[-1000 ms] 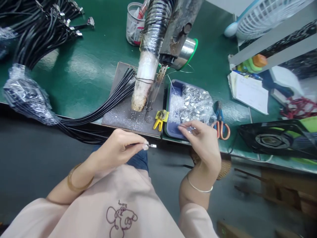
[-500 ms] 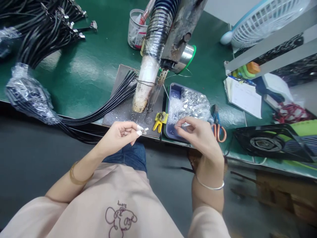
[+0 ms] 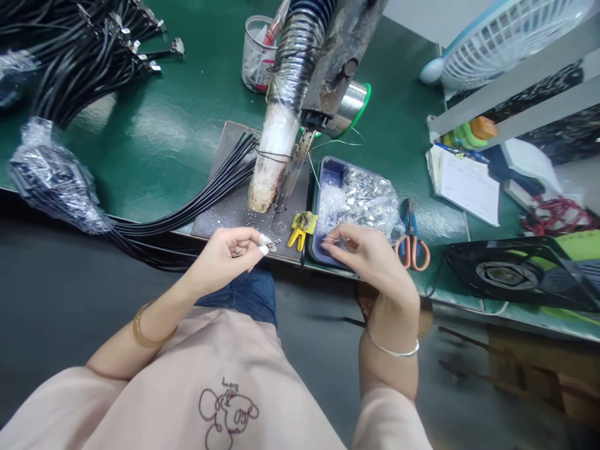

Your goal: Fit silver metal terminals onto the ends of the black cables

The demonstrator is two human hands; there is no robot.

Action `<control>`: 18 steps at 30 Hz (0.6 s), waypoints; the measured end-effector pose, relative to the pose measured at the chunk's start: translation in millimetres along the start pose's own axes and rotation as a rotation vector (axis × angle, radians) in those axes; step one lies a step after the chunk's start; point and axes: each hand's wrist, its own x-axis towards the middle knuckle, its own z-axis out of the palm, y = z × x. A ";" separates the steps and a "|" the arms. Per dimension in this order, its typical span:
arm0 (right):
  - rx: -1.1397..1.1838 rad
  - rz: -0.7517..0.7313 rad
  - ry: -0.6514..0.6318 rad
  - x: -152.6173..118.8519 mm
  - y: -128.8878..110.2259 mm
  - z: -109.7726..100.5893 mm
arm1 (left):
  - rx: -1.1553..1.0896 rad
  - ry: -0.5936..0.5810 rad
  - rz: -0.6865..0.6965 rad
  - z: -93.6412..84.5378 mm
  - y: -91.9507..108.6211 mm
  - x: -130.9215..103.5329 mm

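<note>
Left hand (image 3: 225, 255): our grip pinched a small metal connector (image 3: 276, 242) by the near edge of the surface (image 3: 154, 144) | Right hand (image 3: 372, 256): shifted left, over the near-left corner of the tray (image 3: 334, 166), narrowing our gap | its grip: couldn't tell

An electronics workshop, shown by bundled black cables (image 3: 220, 180), a wire spool (image 3: 349, 109) and apparently a soldering iron (image 3: 296, 170).

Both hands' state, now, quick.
Left hand: closed, pinching a small metal piece.
Right hand: thumb and finger nearly together over the tray; any hold cannot be told.
</note>
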 end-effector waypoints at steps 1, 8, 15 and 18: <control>0.008 0.022 0.073 -4.0 -4.2 2.2 | 0.001 0.009 0.001 0.8 0.0 -0.3; -0.066 0.023 0.248 -15.7 -7.6 1.1 | 0.053 0.044 0.003 4.7 3.5 -3.3; -0.074 -0.023 0.006 -5.1 9.6 -7.9 | 0.095 0.027 0.014 4.4 4.3 -3.2; -0.060 -0.030 -0.023 -1.1 8.3 -8.1 | 0.095 0.021 0.010 4.2 3.6 -2.7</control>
